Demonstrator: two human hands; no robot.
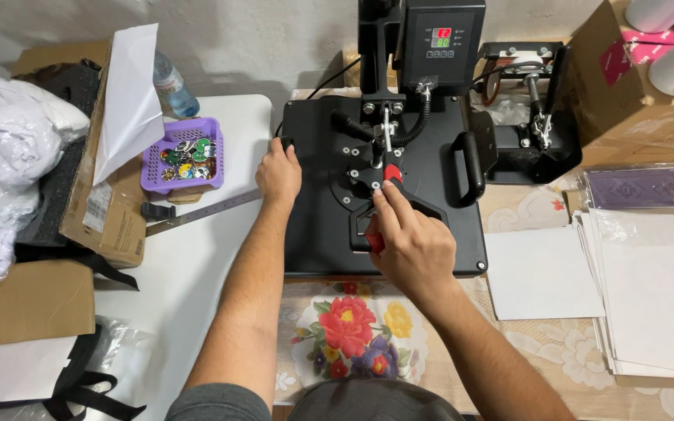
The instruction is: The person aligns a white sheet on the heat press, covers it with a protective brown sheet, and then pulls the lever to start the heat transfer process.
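**Hands on a hot press, with little margin at the edge**

Cluttered tabletop fills the head view: a floral cloth (352,327) under a black heat press (384,179), with a white table (196,257) to its left. The press sits shut, its upper plate flat and its red-gripped handle (388,206) lying forward toward the person. The right hand (411,242) closes over that handle, fingers curled and clamped around the grip. The left hand (278,175) rests on the plate's left edge, fingers folded together against the rim by the cable plug; whether they pinch anything cannot be told.

The control box (440,39) shows lit digits, so the plate is probably hot, and the left hand's bare fingers at the rim risk a burn. Should the handle spring up, the grip could slip and the plate jerk. The press's front edge sits near the table's edge, so a hard pull could drag it forward.

Nearby lie a metal ruler (204,212), a purple basket of badges (182,154), and stacked white sheets (649,296), which could slide if the machine shifts.
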